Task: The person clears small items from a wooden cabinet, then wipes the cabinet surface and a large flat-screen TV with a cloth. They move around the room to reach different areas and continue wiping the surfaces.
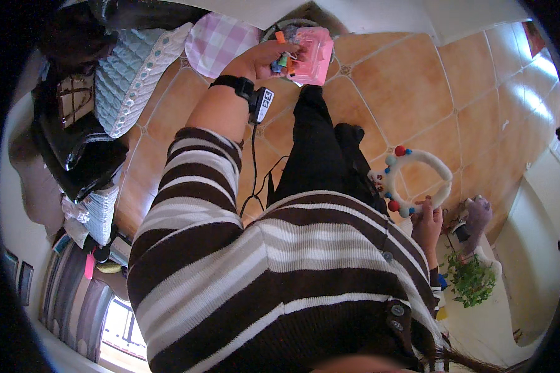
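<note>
My left hand point(280, 58) reaches forward, gripping a pink plastic box point(315, 56) along with small orange, green and blue pieces point(283, 60) by the fingers. What exactly these pieces are I cannot tell. Below the box, the rim of a round bin-like container point(303, 22) partly shows. At the right, my right hand point(427, 221) holds a white plush ring point(427, 161) by its lower edge. Red, blue and pale green beads sit along the ring's left side. A black strap on my left wrist carries a small device point(264, 105) with a cable.
A purple checked round cover point(221, 42) lies beside the bin. Quilted blue fabric point(130, 74) and a black bag point(98, 163) are at the left. A potted plant point(471, 279) stands on a white surface at the right. Orange tiles point(401, 88) cover the floor.
</note>
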Action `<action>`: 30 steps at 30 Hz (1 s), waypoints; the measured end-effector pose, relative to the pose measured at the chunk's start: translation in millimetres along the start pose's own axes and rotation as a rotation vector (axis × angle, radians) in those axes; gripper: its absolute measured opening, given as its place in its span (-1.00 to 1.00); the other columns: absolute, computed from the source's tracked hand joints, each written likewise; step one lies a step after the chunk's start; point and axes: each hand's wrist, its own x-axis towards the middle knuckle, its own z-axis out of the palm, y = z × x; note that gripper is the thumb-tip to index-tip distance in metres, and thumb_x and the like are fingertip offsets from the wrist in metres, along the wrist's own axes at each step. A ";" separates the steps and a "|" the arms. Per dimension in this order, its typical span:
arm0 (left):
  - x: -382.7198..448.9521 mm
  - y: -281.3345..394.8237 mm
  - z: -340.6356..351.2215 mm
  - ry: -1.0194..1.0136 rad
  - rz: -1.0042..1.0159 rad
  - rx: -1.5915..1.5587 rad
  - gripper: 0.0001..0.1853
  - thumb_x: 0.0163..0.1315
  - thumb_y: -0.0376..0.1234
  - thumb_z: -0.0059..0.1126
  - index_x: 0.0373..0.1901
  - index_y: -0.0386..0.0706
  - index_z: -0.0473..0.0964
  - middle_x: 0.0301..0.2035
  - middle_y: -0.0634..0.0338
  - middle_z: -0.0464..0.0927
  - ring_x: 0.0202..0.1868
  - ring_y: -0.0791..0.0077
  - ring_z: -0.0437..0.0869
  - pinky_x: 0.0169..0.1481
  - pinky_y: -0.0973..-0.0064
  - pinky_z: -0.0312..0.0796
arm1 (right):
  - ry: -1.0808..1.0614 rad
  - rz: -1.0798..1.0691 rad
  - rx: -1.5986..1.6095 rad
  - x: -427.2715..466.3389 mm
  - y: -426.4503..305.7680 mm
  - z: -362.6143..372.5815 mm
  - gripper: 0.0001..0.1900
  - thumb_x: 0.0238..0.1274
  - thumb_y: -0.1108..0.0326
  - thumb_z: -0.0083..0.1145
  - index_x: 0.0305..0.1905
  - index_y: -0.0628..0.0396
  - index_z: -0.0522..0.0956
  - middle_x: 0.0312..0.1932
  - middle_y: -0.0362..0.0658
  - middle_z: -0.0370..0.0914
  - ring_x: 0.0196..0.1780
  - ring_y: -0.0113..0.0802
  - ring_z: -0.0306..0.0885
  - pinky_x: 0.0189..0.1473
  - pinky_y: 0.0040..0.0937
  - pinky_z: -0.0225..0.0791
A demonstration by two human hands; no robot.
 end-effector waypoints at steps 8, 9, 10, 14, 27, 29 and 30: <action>-77.5 29.8 90.4 -0.459 0.269 0.069 -0.71 0.17 -0.25 0.03 -0.21 -0.30 0.46 -0.50 0.21 0.50 -0.48 0.56 0.49 -0.42 0.64 0.33 | -0.066 -0.014 0.036 4.0 -8.9 -0.1 -0.82 0.23 0.31 -0.03 -0.12 0.11 0.35 -0.41 -0.21 0.43 -0.55 -0.63 0.22 -0.57 -0.67 0.11; -82.1 33.7 98.6 -0.489 0.282 0.076 -0.70 0.19 -0.26 0.01 -0.21 -0.33 0.46 -0.47 0.18 0.52 -0.44 0.56 0.50 -0.39 0.64 0.33 | -0.056 -0.007 0.027 4.7 -10.0 0.1 -0.82 0.23 0.31 -0.03 -0.12 0.11 0.35 -0.41 -0.21 0.43 -0.55 -0.63 0.21 -0.57 -0.67 0.11; -85.1 37.8 109.1 -0.546 0.316 0.085 -0.69 0.19 -0.25 0.00 -0.21 -0.35 0.45 -0.47 0.15 0.53 -0.44 0.56 0.51 -0.38 0.64 0.34 | -0.050 -0.007 0.035 5.0 -11.5 -1.2 -0.82 0.23 0.32 -0.04 -0.12 0.12 0.35 -0.41 -0.21 0.43 -0.56 -0.63 0.21 -0.57 -0.67 0.10; -97.8 44.2 147.0 -0.373 0.424 0.246 -0.71 0.23 -0.23 -0.07 -0.19 -0.27 0.43 -0.58 0.22 0.43 -0.53 0.55 0.45 -0.51 0.65 0.25 | -0.005 -0.038 0.062 5.7 -16.2 -1.9 -0.82 0.23 0.32 -0.05 -0.12 0.12 0.35 -0.46 -0.24 0.40 -0.57 -0.62 0.19 -0.58 -0.66 0.09; -161.3 54.5 210.5 -0.362 0.238 -0.093 -0.73 0.25 -0.29 -0.11 -0.20 -0.36 0.34 -0.68 0.32 0.34 -0.60 0.57 0.40 -0.63 0.67 0.22 | -0.105 -0.246 0.189 11.3 -40.3 -2.5 -0.86 0.23 0.30 -0.05 -0.21 0.12 0.36 -0.52 -0.28 0.32 -0.54 -0.59 0.24 -0.53 -0.64 0.14; -168.7 55.4 219.9 -0.416 0.220 -0.122 -0.73 0.25 -0.30 -0.11 -0.18 -0.36 0.32 -0.68 0.32 0.33 -0.60 0.57 0.40 -0.66 0.68 0.20 | -0.153 -0.315 0.249 18.0 -41.6 -3.9 -0.87 0.23 0.30 -0.04 -0.23 0.10 0.36 -0.52 -0.29 0.32 -0.54 -0.61 0.24 -0.54 -0.65 0.14; -178.5 47.8 209.6 -0.348 0.176 -0.099 -0.73 0.25 -0.31 -0.10 -0.16 -0.36 0.31 -0.68 0.31 0.33 -0.61 0.59 0.39 -0.65 0.68 0.22 | -0.156 -0.339 0.183 19.9 -33.6 1.8 -0.88 0.23 0.30 -0.04 -0.25 0.09 0.36 -0.52 -0.30 0.32 -0.53 -0.61 0.24 -0.54 -0.66 0.14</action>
